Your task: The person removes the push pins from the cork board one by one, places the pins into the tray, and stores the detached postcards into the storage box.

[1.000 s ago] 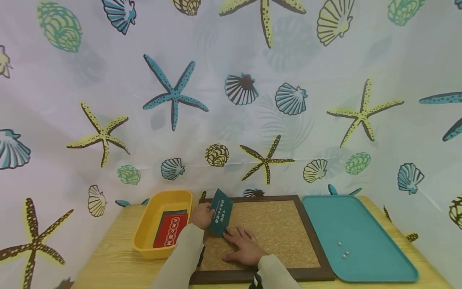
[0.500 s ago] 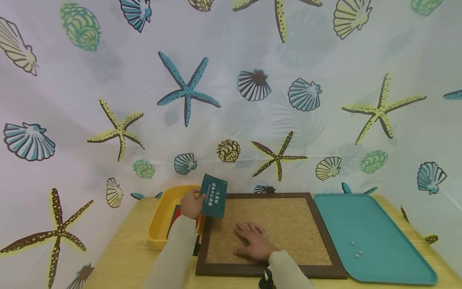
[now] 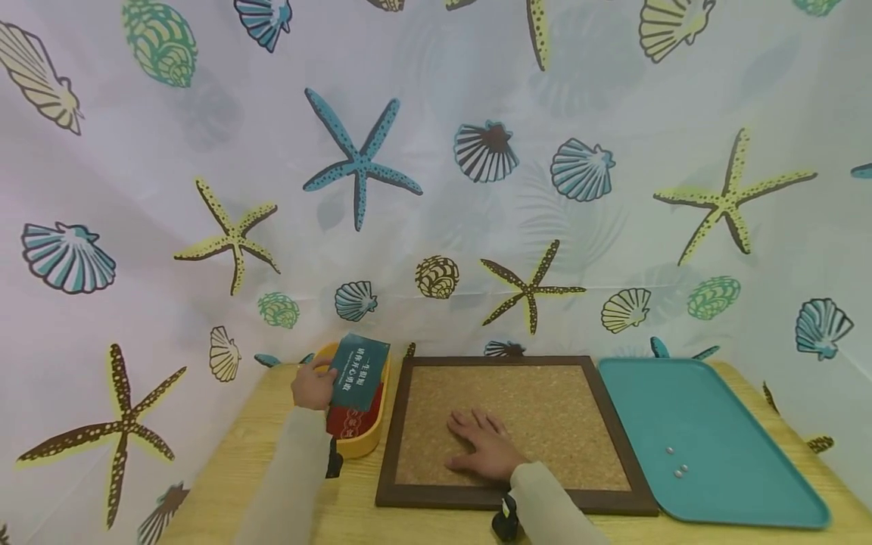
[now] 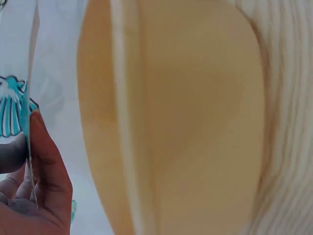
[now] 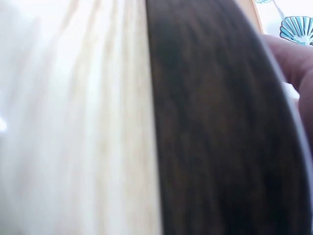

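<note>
A dark green card [image 3: 359,371] with white characters is pinched by my left hand [image 3: 313,386] above the yellow container [image 3: 371,442]. The left wrist view shows the card edge-on between thumb and fingers [image 4: 51,161], beside the container's wall [image 4: 195,117]. Under the card, a red card [image 3: 354,421] with pale characters lies in the container, partly hidden. On the cork board [image 3: 545,409] rests my right hand [image 3: 485,446], fingers spread and holding nothing. In the right wrist view only the edge of that hand [image 5: 298,63] shows past the board's dark frame [image 5: 220,117].
A teal tray [image 3: 708,409] stands right of the cork board, with several small round pins [image 3: 681,469] on it. All sit on a light wooden table [image 3: 232,454]. A patterned curtain [image 3: 409,227] with shells and starfish hangs behind.
My left hand has carried the green card leftward from the cork board to above the yellow container. The right hand stays on the board. The head view has shifted slightly.
</note>
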The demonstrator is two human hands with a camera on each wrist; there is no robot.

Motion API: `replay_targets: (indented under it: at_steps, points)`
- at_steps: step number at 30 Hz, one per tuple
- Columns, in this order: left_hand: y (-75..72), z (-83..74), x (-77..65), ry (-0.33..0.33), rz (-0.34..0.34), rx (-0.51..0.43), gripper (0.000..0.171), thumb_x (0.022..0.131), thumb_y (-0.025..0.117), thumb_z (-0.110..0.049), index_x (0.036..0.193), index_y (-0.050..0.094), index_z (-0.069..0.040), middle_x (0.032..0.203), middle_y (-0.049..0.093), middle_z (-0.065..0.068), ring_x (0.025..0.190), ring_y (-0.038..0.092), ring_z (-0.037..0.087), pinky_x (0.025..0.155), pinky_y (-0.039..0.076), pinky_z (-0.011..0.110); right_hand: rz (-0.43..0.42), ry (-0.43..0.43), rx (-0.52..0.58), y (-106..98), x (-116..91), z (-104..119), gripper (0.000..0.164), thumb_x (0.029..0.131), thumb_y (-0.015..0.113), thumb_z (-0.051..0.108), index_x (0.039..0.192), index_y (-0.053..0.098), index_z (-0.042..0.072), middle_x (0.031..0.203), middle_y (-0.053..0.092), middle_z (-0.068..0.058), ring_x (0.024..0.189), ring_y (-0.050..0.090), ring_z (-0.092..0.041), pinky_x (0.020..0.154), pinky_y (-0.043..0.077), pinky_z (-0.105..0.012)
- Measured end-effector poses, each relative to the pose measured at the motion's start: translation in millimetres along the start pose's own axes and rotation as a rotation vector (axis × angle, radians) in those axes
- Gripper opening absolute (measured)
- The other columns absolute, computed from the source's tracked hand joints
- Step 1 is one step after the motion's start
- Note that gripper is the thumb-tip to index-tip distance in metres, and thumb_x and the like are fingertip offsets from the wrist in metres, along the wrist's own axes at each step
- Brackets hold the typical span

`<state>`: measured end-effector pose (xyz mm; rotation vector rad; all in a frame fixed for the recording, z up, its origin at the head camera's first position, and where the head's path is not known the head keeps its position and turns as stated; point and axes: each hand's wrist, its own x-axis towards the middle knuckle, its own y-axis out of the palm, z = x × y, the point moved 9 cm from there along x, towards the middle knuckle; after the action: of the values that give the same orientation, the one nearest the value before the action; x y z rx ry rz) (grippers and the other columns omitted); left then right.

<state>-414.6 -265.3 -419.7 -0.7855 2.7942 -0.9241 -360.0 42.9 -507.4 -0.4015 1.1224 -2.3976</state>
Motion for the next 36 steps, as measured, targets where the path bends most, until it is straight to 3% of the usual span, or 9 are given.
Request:
replay_targets:
  at_steps: [5, 10, 17, 20, 23, 26, 31, 33, 36]
  points:
    - [1.5, 13.6, 3.1, -0.071, 0.035, 0.038, 0.036, 0.088, 0.054, -0.008, 0.123, 0.062, -0.002, 0.112, 0.064, 0.026, 0.095, 0.063, 0.039, 0.079, 0.052, 0.046, 0.002, 0.003, -0.008, 0, 0, 0, 0.077, 0.086, 0.065, 0.049, 0.146, 0.041, 0.007, 0.156, 0.03, -0.008, 0.145, 0.011, -0.039, 0.113, 0.0, -0.056]
    - [11.6, 21.9, 13.2, -0.156, 0.058, 0.17, 0.039, 0.085, 0.054, -0.002, 0.124, 0.061, -0.005, 0.117, 0.062, 0.024, 0.102, 0.06, 0.039, 0.084, 0.051, 0.049, 0.006, 0.005, -0.002, 0, -1, 1, 0.077, 0.086, 0.064, 0.049, 0.147, 0.041, 0.007, 0.156, 0.029, -0.008, 0.145, 0.01, -0.039, 0.113, -0.001, -0.056]
    - [56.2, 74.4, 75.3, -0.211, 0.065, 0.333, 0.039, 0.082, 0.067, -0.015, 0.12, 0.065, -0.009, 0.125, 0.059, 0.023, 0.11, 0.055, 0.045, 0.089, 0.046, 0.058, 0.012, 0.009, -0.011, 0, -2, -1, 0.077, 0.086, 0.064, 0.049, 0.146, 0.041, 0.006, 0.156, 0.029, -0.009, 0.145, 0.011, -0.039, 0.113, 0.001, -0.056]
    - [48.3, 63.9, 60.3, -0.136, 0.121, 0.313, 0.04, 0.086, 0.061, -0.017, 0.124, 0.062, -0.004, 0.126, 0.057, 0.025, 0.11, 0.054, 0.046, 0.088, 0.047, 0.056, 0.011, 0.003, -0.008, 0, -3, 0, 0.078, 0.086, 0.064, 0.05, 0.146, 0.041, 0.006, 0.156, 0.03, -0.01, 0.145, 0.011, -0.039, 0.113, 0.002, -0.057]
    - [24.3, 27.8, 14.3, -0.028, 0.209, 0.276, 0.042, 0.09, 0.053, -0.013, 0.128, 0.054, 0.005, 0.128, 0.054, 0.029, 0.114, 0.052, 0.047, 0.093, 0.046, 0.053, 0.007, 0.0, -0.005, 0, -3, 2, 0.078, 0.085, 0.064, 0.049, 0.146, 0.041, 0.005, 0.156, 0.03, -0.01, 0.145, 0.011, -0.04, 0.113, 0.002, -0.057]
    - [13.3, 12.0, -6.0, 0.069, 0.226, 0.279, 0.042, 0.09, 0.048, -0.012, 0.124, 0.053, 0.013, 0.123, 0.056, 0.032, 0.11, 0.054, 0.048, 0.092, 0.047, 0.052, 0.011, 0.007, 0.0, -1, -3, 4, 0.079, 0.085, 0.065, 0.05, 0.146, 0.041, 0.006, 0.156, 0.029, -0.009, 0.145, 0.01, -0.039, 0.113, 0.002, -0.057]
    - [12.2, 11.8, -8.1, 0.059, 0.224, 0.268, 0.029, 0.086, 0.045, -0.012, 0.088, 0.061, 0.012, 0.077, 0.06, 0.019, 0.07, 0.057, 0.03, 0.063, 0.05, 0.039, 0.018, 0.016, 0.012, -1, -3, 4, 0.079, 0.086, 0.065, 0.049, 0.146, 0.041, 0.006, 0.157, 0.028, -0.009, 0.145, 0.01, -0.039, 0.113, 0.002, -0.058]
    - [11.6, 12.2, -8.6, 0.037, 0.218, 0.257, 0.027, 0.084, 0.044, -0.013, 0.082, 0.06, 0.009, 0.069, 0.055, 0.012, 0.063, 0.05, 0.025, 0.057, 0.046, 0.036, 0.017, 0.015, 0.012, -2, -3, 4, 0.078, 0.086, 0.065, 0.049, 0.146, 0.041, 0.006, 0.157, 0.028, -0.009, 0.145, 0.01, -0.039, 0.113, 0.002, -0.058]
    - [11.3, 12.6, -9.1, 0.024, 0.213, 0.251, 0.031, 0.084, 0.046, -0.015, 0.089, 0.062, 0.011, 0.075, 0.06, 0.014, 0.067, 0.053, 0.026, 0.06, 0.048, 0.037, 0.015, 0.014, 0.013, -2, -3, 4, 0.077, 0.086, 0.065, 0.048, 0.146, 0.041, 0.006, 0.156, 0.028, -0.009, 0.145, 0.01, -0.039, 0.113, 0.001, -0.058]
